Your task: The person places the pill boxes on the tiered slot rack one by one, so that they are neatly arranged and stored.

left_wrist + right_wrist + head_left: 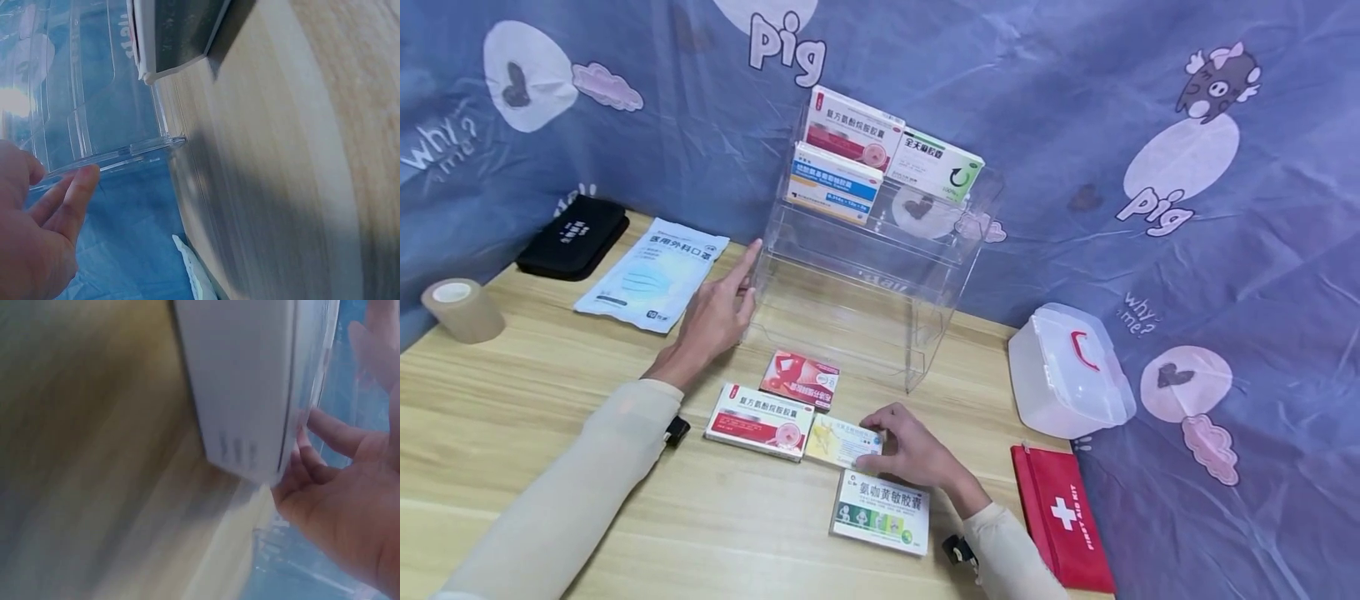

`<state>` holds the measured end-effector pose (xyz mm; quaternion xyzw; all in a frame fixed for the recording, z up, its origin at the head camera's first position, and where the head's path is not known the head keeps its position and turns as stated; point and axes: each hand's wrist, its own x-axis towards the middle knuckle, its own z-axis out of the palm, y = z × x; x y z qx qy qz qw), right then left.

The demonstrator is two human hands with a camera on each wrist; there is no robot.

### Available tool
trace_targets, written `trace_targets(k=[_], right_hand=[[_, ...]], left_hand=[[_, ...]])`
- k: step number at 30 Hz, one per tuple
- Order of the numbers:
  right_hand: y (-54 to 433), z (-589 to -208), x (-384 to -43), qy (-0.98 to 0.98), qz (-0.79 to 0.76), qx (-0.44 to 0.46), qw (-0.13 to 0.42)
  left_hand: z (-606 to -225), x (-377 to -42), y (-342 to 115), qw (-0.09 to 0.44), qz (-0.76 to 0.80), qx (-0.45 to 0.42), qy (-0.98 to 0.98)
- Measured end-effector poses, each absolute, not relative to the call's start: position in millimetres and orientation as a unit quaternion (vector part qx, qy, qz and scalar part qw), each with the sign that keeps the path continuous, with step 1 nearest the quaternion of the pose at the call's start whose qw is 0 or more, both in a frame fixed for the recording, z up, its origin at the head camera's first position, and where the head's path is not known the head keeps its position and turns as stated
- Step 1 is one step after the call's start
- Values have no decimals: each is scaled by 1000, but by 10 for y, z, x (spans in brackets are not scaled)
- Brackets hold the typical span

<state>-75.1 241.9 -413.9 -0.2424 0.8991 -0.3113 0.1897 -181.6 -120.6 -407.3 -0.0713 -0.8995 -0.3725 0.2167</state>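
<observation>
My left hand (711, 317) rests its extended fingertips on the left side of a clear acrylic display rack (880, 279); in the left wrist view its fingers (74, 203) lie along the rack's edge. With thumb and fingers, my right hand (913, 450) pinches the right end of a yellow-and-white medicine box (835, 440) on the table. Just below it lies a white-and-green medicine box (880, 512), whose side fills much of the right wrist view. Left of the pinched box is a red-and-white medicine box (760, 421), and a smaller red medicine box (801, 379) lies behind.
On the rack's upper tiers stand a red-and-white box (853, 129), a green-and-white box (934, 164) and a blue-and-orange box (833, 183). At left are tape (471, 312), a black case (574, 237) and a mask packet (651, 275); at right, a lidded bin (1067, 375) and red first-aid pouch (1060, 517).
</observation>
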Motion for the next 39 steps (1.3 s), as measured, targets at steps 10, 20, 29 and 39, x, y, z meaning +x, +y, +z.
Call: trace_targets(k=[10,20,29,39], right_hand=[[2330,-4109,-662,930,-240,-215,176],[2325,-4123,-650,926,-277,-200,163],[2372,-4151,-609,923,-335,-150,119],[2574,-4048,-657,882,-454,-118,54]], left_hand=[[-4083,-1815,-1201,218,-379,-74,-896],[-4060,-1807,-1187,199,-378,-62,-902],[-4067,-1780,-1216,209,-376,-64,-900],[-4076,-1795,-1186,216,-385,-71,-895]])
